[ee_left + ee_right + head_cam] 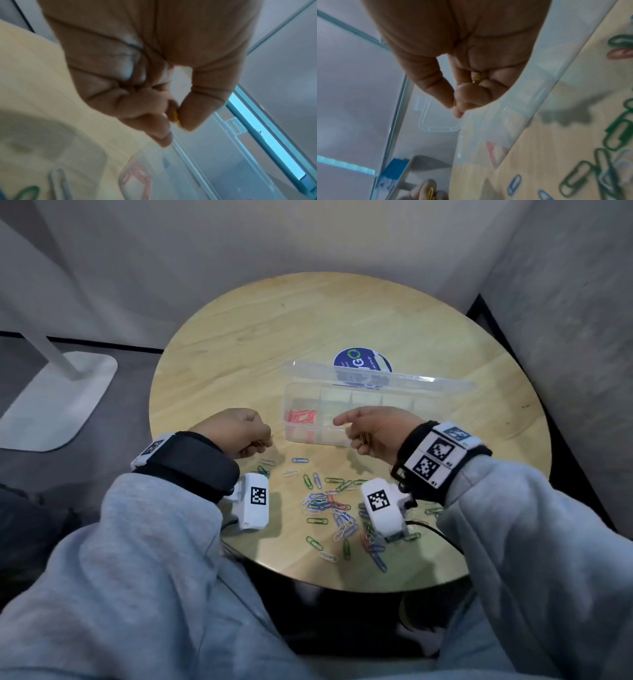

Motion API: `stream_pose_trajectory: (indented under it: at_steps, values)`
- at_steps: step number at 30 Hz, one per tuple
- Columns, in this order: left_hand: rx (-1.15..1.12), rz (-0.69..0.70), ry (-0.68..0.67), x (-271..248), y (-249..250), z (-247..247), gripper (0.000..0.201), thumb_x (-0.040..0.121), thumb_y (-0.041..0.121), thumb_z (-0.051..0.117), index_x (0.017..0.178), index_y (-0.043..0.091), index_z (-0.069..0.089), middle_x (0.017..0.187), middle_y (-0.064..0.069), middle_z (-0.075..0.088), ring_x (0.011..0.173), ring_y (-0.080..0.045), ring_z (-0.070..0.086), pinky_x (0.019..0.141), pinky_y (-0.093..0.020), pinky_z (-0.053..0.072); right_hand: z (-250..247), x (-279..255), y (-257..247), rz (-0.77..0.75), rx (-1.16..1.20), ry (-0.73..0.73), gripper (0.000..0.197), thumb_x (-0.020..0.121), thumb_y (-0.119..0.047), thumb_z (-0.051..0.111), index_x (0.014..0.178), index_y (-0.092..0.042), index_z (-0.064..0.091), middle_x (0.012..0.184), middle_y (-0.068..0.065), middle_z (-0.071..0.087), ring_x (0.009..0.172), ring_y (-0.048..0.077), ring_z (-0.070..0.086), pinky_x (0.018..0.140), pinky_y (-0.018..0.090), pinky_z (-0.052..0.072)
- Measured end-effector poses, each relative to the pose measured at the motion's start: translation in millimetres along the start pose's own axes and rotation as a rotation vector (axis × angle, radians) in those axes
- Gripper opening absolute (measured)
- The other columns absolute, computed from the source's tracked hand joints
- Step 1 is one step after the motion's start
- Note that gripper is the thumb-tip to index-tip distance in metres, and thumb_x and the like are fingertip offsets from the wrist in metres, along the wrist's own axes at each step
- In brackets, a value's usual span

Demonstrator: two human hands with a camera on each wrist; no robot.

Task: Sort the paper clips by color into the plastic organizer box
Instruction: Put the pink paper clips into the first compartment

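On the round wooden worktop point(239, 337) stands the clear plastic organizer box point(342, 440), its lid point(376, 378) swung open toward the far side. The box's leftmost compartment holds a heap of red paper clips point(300, 416); the other compartments look bare, though part of the near row is hidden behind the right hand.

The left hand point(236, 431) hangs just left of the box, fingers curled into a loose fist, with thumb and forefinger pinching a yellow paper clip point(176, 119) (only a sliver of yellow shows in the left wrist view). The right hand point(373, 433) is over the box's near edge, forefinger stretched leftward toward the red compartment, the remaining fingers curled round a small bunch of yellow clips point(363, 438); the right wrist view shows one more yellow bit nipped between thumb and fingertip.

Nearer the person, between the two wrists, lies the loose pile of paper clips point(332, 508) in green, blue, white and red, scattered flat on the wood. Behind the box lid sits a round blue sticker point(359, 359) with a green ring emblem. Both arms wear grey sleeves point(154, 542).
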State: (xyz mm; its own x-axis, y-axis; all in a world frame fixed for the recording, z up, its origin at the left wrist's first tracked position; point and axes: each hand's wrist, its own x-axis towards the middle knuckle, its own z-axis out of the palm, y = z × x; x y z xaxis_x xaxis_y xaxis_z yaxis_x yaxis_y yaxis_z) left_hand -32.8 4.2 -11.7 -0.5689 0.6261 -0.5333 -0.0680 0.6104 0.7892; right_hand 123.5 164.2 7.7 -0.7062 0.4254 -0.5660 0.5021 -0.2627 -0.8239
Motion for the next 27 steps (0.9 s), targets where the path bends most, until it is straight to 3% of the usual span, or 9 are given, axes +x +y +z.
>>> stream_pose_trajectory:
  at_steps: [5, 10, 12, 15, 19, 21, 23, 25, 27]
  values:
    - [-0.342, 0.065, 0.04, -5.0, 8.4, 4.8, 0.03, 0.088, -0.011, 0.042, 0.066, 0.01, 0.042, 0.069, -0.014, 0.054, 0.035, -0.002, 0.052, 0.038, -0.01, 0.04, -5.1, 2.5, -9.0, 0.011, 0.245, 0.084, 0.028, 0.095, 0.002, 0.035, 0.076, -0.002, 0.055, 0.073, 0.008, 0.044, 0.061, 0.016, 0.047, 0.043, 0.014, 0.048]
    - [-0.365, 0.043, 0.014, -4.2, 12.0, 14.9, 0.029, 0.089, -0.013, 0.039, 0.075, 0.009, 0.05, 0.07, -0.012, 0.054, 0.035, -0.001, 0.054, 0.038, -0.008, 0.042, -0.4, 11.9, -18.7, 0.043, 0.297, 0.164, 0.018, 0.093, 0.002, 0.041, 0.082, 0.004, 0.056, 0.08, 0.013, 0.052, 0.074, 0.019, 0.055, 0.067, 0.026, 0.057]
    - [-0.343, 0.044, 0.002, -2.5, 13.9, 20.0, 0.029, 0.089, -0.013, 0.039, 0.075, 0.008, 0.053, 0.071, -0.011, 0.055, 0.036, -0.001, 0.056, 0.039, -0.007, 0.043, 3.4, 16.7, -24.7, 0.058, 0.223, 0.219, 0.016, 0.088, -0.001, 0.048, 0.099, 0.006, 0.056, 0.095, 0.016, 0.057, 0.083, 0.021, 0.057, 0.073, 0.03, 0.055]
    - [-0.29, 0.058, -0.009, 0.1, 17.7, 27.3, 0.029, 0.089, -0.012, 0.041, 0.075, 0.008, 0.056, 0.072, -0.01, 0.057, 0.038, 0.0, 0.058, 0.044, -0.007, 0.047, -3.8, 39.1, -17.5, 0.045, 0.104, 0.242, 0.065, 0.066, -0.013, 0.058, 0.129, 0.0, 0.047, 0.134, 0.021, 0.051, 0.1, 0.025, 0.057, 0.076, 0.031, 0.052]
    - [-0.203, 0.076, -0.021, 5.4, 25.8, 39.1, 0.031, 0.089, -0.011, 0.044, 0.074, 0.01, 0.06, 0.072, -0.008, 0.059, 0.04, 0.001, 0.059, 0.05, -0.006, 0.05, 3.4, 14.2, -21.1, 0.047, 0.138, 0.216, 0.048, 0.088, -0.001, 0.044, 0.134, 0.01, 0.042, 0.142, 0.027, 0.041, 0.132, 0.035, 0.042, 0.106, 0.033, 0.041]
    - [-0.161, 0.093, -0.011, 9.3, 34.8, 46.8, 0.031, 0.089, -0.011, 0.044, 0.074, 0.012, 0.06, 0.073, -0.007, 0.058, 0.044, -0.001, 0.061, 0.053, -0.007, 0.051, -6.6, 9.7, -13.6, 0.034, 0.161, 0.177, 0.04, 0.088, 0.007, 0.035, 0.124, 0.01, 0.052, 0.13, 0.026, 0.054, 0.122, 0.03, 0.054, 0.104, 0.028, 0.041]
    - [-0.122, 0.114, 0.014, 15.7, 45.0, 54.5, 0.03, 0.09, -0.008, 0.045, 0.073, 0.013, 0.059, 0.074, -0.006, 0.058, 0.053, -0.005, 0.062, 0.061, -0.011, 0.053, -14.9, -1.5, -7.8, 0.016, 0.133, 0.151, 0.033, 0.088, 0.01, 0.031, 0.1, -0.001, 0.061, 0.1, 0.012, 0.059, 0.092, 0.016, 0.059, 0.086, 0.022, 0.045]
    - [-0.053, 0.13, 0.035, 21.7, 54.7, 62.1, 0.026, 0.089, -0.004, 0.05, 0.075, 0.015, 0.06, 0.077, -0.007, 0.06, 0.064, -0.012, 0.063, 0.079, -0.023, 0.055, -25.9, -9.0, 1.7, 0.001, 0.058, 0.164, 0.032, 0.088, 0.01, 0.033, 0.084, -0.009, 0.059, 0.085, 0.004, 0.057, 0.077, 0.01, 0.055, 0.073, 0.019, 0.044]
    - [0.069, 0.146, 0.037, 22.1, 63.0, 69.3, 0.013, 0.086, 0.005, 0.056, 0.086, 0.014, 0.066, 0.085, -0.009, 0.064, 0.079, -0.02, 0.063, 0.095, -0.035, 0.052, -34.7, -18.5, 11.9, -0.001, -0.037, 0.165, 0.029, 0.089, 0.009, 0.036, 0.086, -0.01, 0.059, 0.081, 0.002, 0.057, 0.074, 0.009, 0.056, 0.07, 0.019, 0.046]
